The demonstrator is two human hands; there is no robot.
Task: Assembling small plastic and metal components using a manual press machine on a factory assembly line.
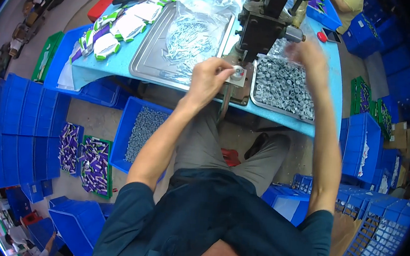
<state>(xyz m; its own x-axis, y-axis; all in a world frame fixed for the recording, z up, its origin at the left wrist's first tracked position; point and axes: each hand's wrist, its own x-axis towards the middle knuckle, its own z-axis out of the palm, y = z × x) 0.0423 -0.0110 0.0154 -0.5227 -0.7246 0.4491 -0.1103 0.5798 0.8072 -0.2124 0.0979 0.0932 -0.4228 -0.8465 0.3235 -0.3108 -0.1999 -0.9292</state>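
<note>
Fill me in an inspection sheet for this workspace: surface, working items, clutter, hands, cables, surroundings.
Surface: light-blue table, bearing trays and a press.
Job's things: dark metal press; small round part at its base; silvery pins in a metal tray, left; grey parts in another tray, right.
Clutter: white, green-edged packets, far left; phone and red round item, far right.
Hands: left hand pinches the small round part; right hand blurred beside the press, grip unclear.
Cables: none identifiable for certain.
Surroundings: stacked blue bins, left; purple-and-white items in a green crate on the floor.
</note>
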